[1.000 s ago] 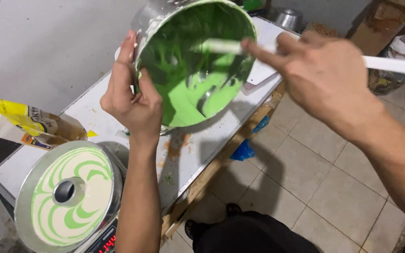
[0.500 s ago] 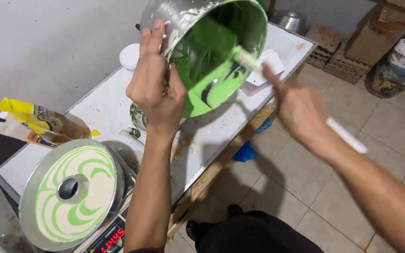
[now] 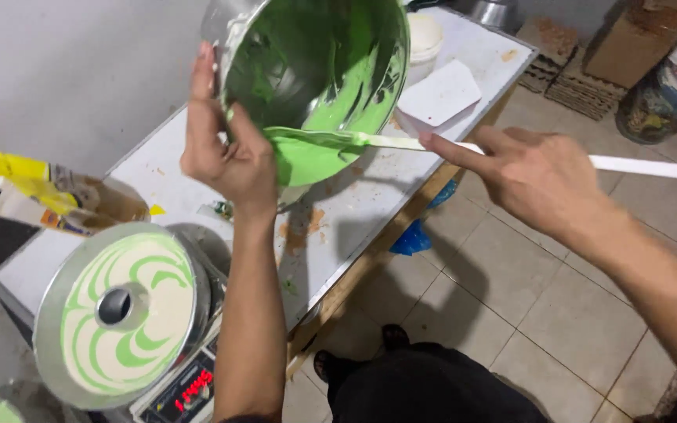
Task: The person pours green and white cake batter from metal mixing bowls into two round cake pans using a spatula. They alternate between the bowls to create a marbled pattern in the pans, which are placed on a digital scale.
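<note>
Left hand (image 3: 225, 153) grips the rim of the steel mixing bowl (image 3: 315, 70), thumb inside and fingers outside, holding it tilted up over the counter (image 3: 158, 168) with its green-coated inside facing the camera. Right hand (image 3: 538, 176) is closed around the white handle of the spatula (image 3: 370, 141), index finger stretched along it. Compared with half a second ago, the spatula blade has dropped from the upper wall of the bowl to the lower lip, where green batter (image 3: 307, 157) now sits gathered in a thick pool at the edge; the bowl has also tipped more steeply. What remains in the bowl looks collected at the pouring edge rather than spread over the walls. Below and to the left, well apart from the bowl, the ring cake pan (image 3: 123, 313) with green and white swirls rests on a digital scale (image 3: 186, 388). The counter's long edge runs just right of the left forearm; beyond it lies open tiled floor (image 3: 558, 313), giving the right arm free room to swing.
</note>
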